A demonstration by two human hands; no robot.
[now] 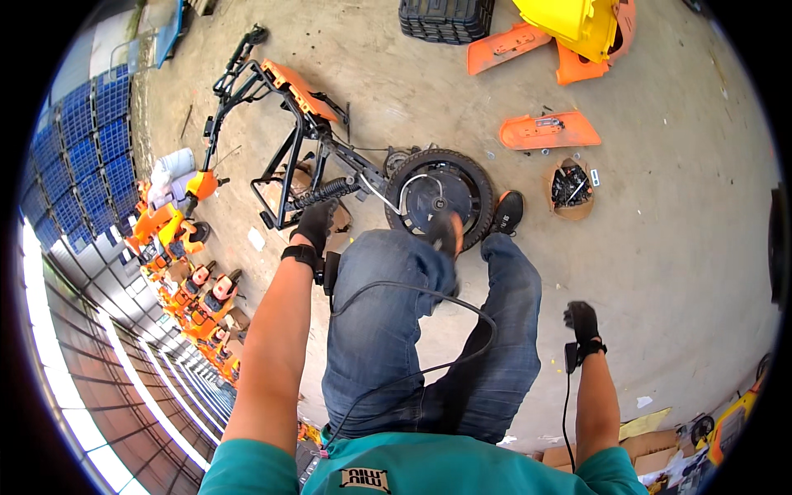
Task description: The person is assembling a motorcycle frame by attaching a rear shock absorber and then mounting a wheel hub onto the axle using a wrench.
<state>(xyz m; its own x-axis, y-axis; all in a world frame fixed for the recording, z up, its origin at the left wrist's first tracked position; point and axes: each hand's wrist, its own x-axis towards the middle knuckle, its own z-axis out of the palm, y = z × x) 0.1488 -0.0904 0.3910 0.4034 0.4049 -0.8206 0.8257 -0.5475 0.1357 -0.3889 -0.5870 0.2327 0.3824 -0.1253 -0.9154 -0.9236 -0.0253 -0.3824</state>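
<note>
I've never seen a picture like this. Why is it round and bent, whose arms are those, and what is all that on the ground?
The camera sits on a person's head and looks down, so its wide lens bends the edges. You see their own arms, jeans and feet. Both hands wear black gloves. The left hand reaches to a black scooter frame lying on the concrete floor, close to the spring by its rear wheel; whether it grips anything I cannot tell. The right hand hangs free at the side, holding nothing. Around lie orange panels, a yellow cover, a black crate and a small box of parts. At left stands a row of orange scooters.
</note>
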